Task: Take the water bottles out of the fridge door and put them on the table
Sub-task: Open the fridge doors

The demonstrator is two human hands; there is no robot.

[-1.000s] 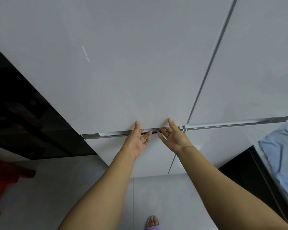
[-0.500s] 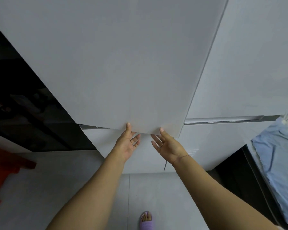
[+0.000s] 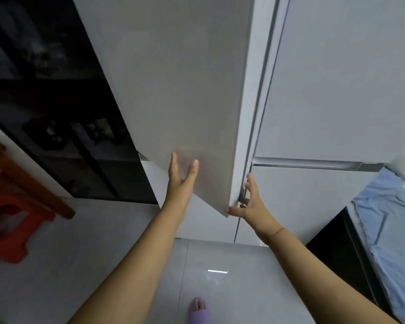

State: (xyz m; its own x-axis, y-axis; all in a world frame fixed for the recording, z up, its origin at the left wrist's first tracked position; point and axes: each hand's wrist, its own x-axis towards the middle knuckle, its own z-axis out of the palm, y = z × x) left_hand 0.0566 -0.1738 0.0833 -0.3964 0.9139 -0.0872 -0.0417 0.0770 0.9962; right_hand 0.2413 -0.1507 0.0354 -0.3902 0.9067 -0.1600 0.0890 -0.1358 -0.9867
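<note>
The grey upper-left fridge door (image 3: 180,94) stands swung partly outward, its white edge turned toward me. My left hand (image 3: 180,181) lies flat against the door's outer face near its bottom edge, fingers apart. My right hand (image 3: 248,202) grips the door's lower corner, thumb under the bottom edge and fingers behind the edge. The right fridge door (image 3: 337,90) is closed. No water bottles show; the door's inner side is hidden from me.
A dark glass cabinet (image 3: 56,113) stands to the left of the fridge. A red stool (image 3: 7,220) sits at the left on the grey tile floor (image 3: 126,253). A blue cloth (image 3: 388,220) covers a surface at the right. My purple slipper (image 3: 199,312) is below.
The upper-left door has swung outward from closed. My left hand moved from its bottom edge onto its outer face; my right hand shifted to the door's lower corner.
</note>
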